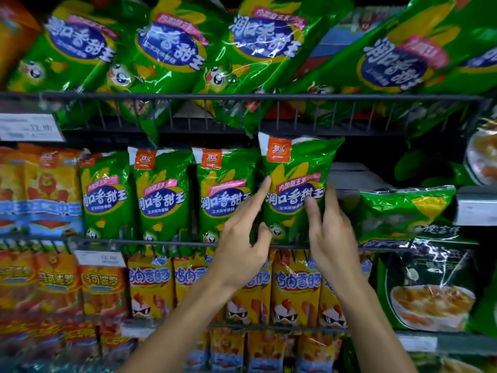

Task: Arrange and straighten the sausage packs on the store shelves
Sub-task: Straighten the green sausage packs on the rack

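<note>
At nine o'clock we see glossy orange packs point(40, 189), blurred. Next, three green sausage packs point(161, 195) stand upright in crinkled foil behind the thin wire shelf rail point(166, 242). Our left hand point(242, 238) has its forefinger stretched out, touching the left edge of the fourth green pack point(295, 168), thumb against its lower front. Our right hand point(330, 232) presses flat, fingers spread narrowly, on its right side. At three o'clock a limp green pack point(406, 211) lies flat.

Two bare forearms — no sleeves, watch or bracelet in view. The left hand point(239, 249) and right hand point(332, 238) wear no gloves or rings — short, plain nails.
</note>
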